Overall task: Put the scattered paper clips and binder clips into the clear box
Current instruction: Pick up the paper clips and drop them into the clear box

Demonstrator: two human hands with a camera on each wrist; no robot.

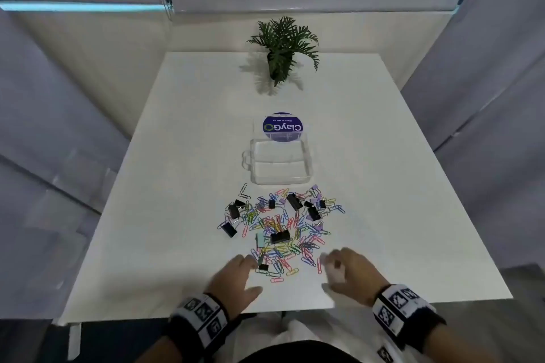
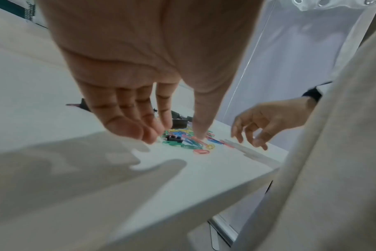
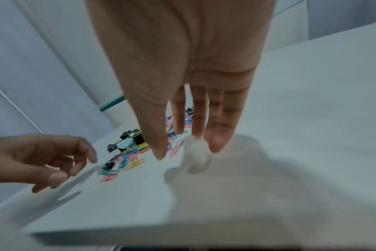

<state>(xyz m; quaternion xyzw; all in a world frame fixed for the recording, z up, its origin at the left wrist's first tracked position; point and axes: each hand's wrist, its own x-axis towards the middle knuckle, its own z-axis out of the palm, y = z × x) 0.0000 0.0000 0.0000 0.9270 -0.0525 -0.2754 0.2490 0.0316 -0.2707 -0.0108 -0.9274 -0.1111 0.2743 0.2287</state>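
Note:
Several coloured paper clips and black binder clips lie scattered in a pile on the white table. Just beyond the pile sits the clear box, with its lid standing up at the back and nothing visible inside. My left hand hovers at the pile's near left edge, fingers relaxed, above a small black binder clip. At the near right edge is my right hand, blurred and loosely curled. Neither hand holds anything. The wrist views show the left hand and right hand just above the clips.
A small potted plant stands at the table's far edge. A round blue sticker shows through the lid. Translucent partition walls enclose the table on three sides. The table's near edge lies under my wrists.

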